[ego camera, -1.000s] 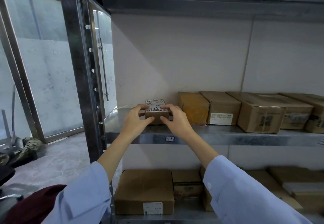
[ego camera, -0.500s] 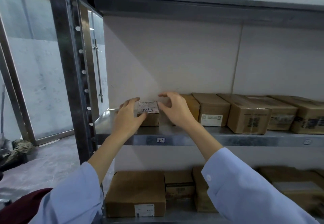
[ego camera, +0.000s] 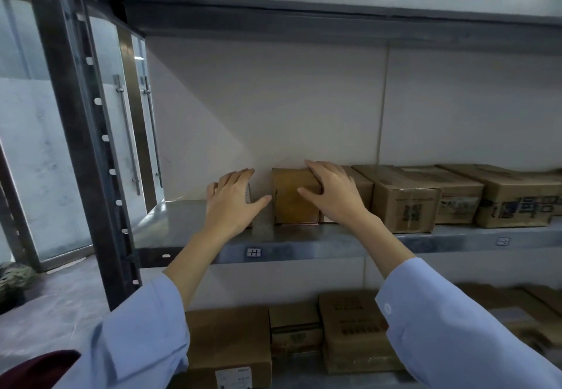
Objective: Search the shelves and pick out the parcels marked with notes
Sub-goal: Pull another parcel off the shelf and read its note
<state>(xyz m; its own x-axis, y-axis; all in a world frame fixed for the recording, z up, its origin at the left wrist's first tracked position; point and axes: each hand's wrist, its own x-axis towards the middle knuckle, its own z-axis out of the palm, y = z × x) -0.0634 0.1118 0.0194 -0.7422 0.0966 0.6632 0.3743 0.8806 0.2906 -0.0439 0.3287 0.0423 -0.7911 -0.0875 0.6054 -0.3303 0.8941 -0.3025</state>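
The brown parcel [ego camera: 293,203] sits between the hands: right hand [ego camera: 333,197] grips its 3 o'clock corner, left hand [ego camera: 232,203] lies straight-fingered just beside at 9 o'clock

The front edge of the middle shelf [ego camera: 319,250] carries a small tag [ego camera: 254,252] marked "H". A second tag [ego camera: 503,241] farther right is too blurred to read. Dark printing on the cardboard boxes [ego camera: 406,206] is illegible, as is the white sticker [ego camera: 232,378] on a lower box [ego camera: 228,340].
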